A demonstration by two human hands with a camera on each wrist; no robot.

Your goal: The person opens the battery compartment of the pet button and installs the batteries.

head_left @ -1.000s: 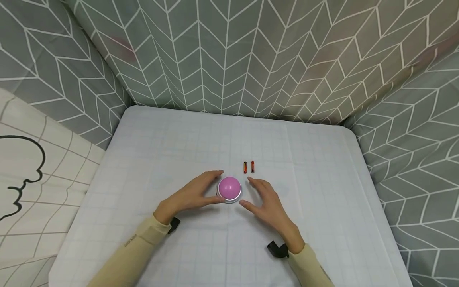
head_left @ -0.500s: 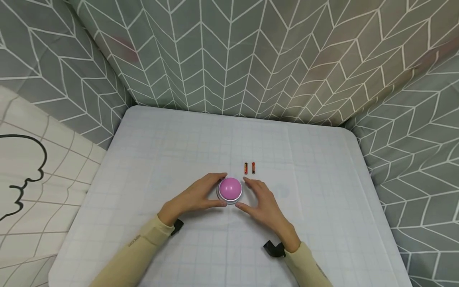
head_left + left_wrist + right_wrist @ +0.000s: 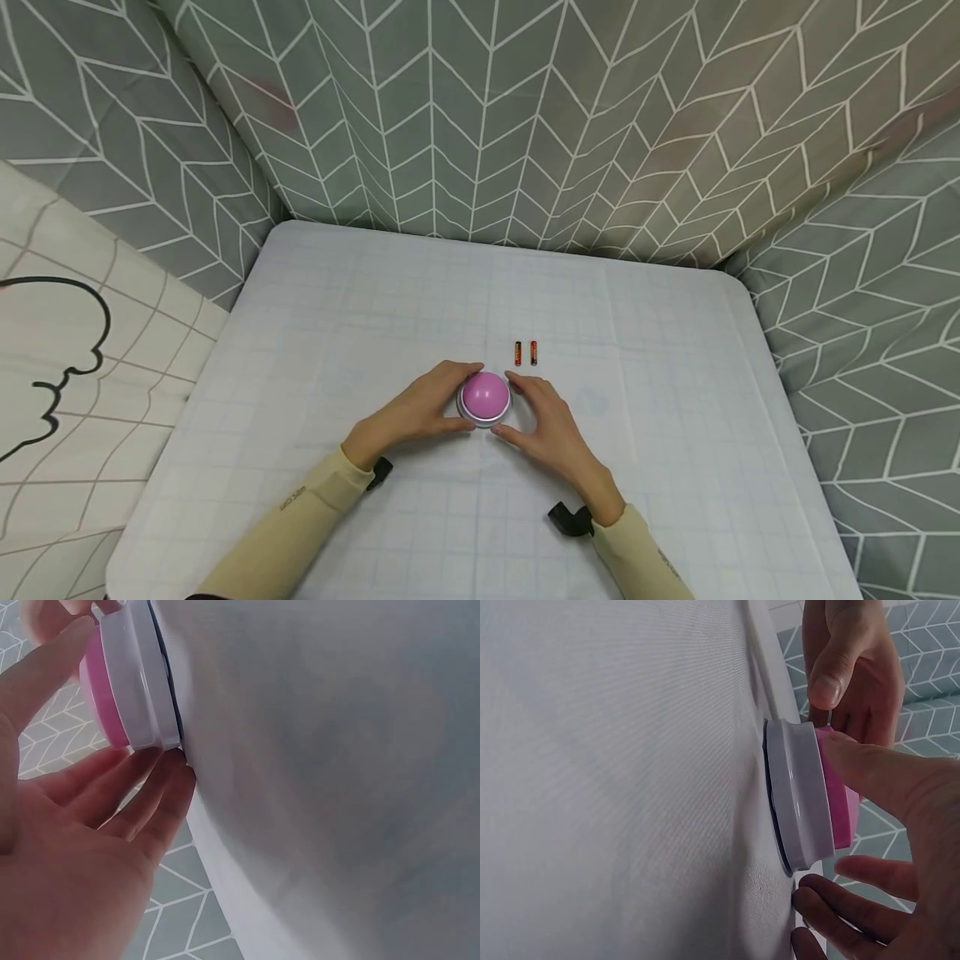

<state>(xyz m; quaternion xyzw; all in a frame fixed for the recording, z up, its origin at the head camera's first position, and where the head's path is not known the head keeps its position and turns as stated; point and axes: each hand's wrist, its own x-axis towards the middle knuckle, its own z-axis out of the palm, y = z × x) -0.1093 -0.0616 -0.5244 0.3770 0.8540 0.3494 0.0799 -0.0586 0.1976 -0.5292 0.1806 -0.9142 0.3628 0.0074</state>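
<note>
A pink dome button on a white base sits on the white gridded table, a little nearer than its centre. My left hand cups its left side and my right hand its right side. In the left wrist view the left hand has its thumb on the pink dome and its fingers at the base rim. In the right wrist view the right hand has its thumb across the white base and its fingers curled under the rim.
Two small red-and-black batteries lie side by side just beyond the button. Grey chevron-patterned fabric walls close in the table at the back and both sides. A cream cloth hangs at the left.
Both hands have closed in from either side of the button and now touch it. The button and the batteries have not moved.
</note>
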